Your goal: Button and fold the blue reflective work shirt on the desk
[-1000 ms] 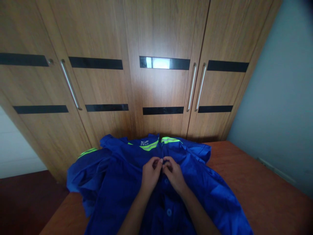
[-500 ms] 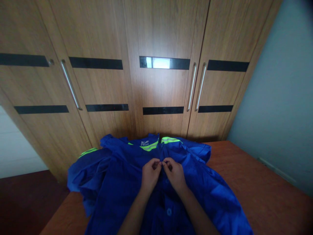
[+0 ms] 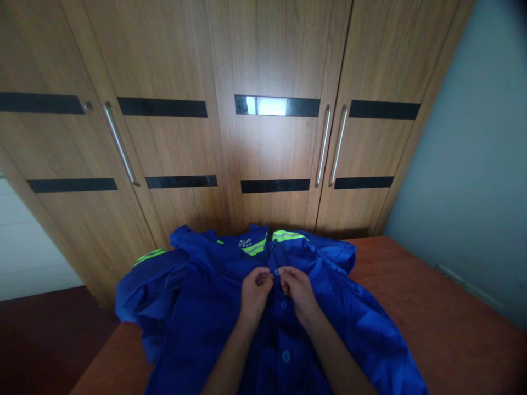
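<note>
Both bare forearms reach in from the bottom edge, slanting inward as they go forward. The left hand (image 3: 256,289) is bent over with its thumb and index fingertips pinched close together, a small gap showing inside the curl. The right hand (image 3: 296,288) mirrors it, just beside and apart, its fingers curled and its index finger pointing toward the left hand.

You have the garment (image 3: 206,323) on the table (image 3: 436,307), wardrobe (image 3: 272,148) behind, wall (image 3: 473,175) right, floor (image 3: 45,340) left.
</note>
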Demonstrator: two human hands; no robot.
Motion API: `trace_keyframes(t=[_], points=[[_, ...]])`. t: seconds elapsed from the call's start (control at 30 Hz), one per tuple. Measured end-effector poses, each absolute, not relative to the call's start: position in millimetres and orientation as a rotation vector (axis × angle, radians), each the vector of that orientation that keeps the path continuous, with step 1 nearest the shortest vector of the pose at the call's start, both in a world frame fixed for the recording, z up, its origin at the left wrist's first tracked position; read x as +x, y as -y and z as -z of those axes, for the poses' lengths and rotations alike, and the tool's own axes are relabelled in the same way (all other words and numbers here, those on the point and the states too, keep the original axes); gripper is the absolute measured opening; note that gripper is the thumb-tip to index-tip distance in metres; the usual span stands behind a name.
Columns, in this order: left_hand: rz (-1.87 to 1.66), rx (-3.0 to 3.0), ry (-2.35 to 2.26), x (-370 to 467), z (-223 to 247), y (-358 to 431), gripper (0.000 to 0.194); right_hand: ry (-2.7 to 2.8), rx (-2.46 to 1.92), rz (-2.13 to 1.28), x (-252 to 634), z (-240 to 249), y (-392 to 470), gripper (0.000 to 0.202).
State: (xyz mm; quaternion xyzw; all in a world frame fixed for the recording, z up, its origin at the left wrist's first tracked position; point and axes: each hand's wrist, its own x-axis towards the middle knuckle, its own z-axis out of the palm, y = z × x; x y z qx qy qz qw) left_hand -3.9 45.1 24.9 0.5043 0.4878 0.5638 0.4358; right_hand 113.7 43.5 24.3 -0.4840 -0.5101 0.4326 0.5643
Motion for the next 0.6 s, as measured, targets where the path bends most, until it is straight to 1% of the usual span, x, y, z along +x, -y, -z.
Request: trace_keyframes(t=[0.17, 0.33, 0.4, 0.47, 0.6], points=[[-1.311, 1.362, -1.192, -9, -20, -49, 0.018, 1.213, -1.138, -1.131, 125, -20, -47, 0.027], [-1.085, 1.486, -1.156, -11, -15, -49, 0.019, 1.182, -1.18, -0.938, 140, -20, -66, 0.022], [-0.999, 1.542, -1.135, -12, -15, -47, 0.019, 1.163, -1.193, -0.892, 140, -23, -78, 0.027], [-0.931, 1.6, -1.121, -12, -17, -44, 0.016, 1.176, -1.201, -0.917, 135, -28, -91, 0.029], [-0.841, 1.714, -1.117, -16, -26, -38, 0.004, 1.214, -1.184, -1.055, 125, -43, -104, 0.022]])
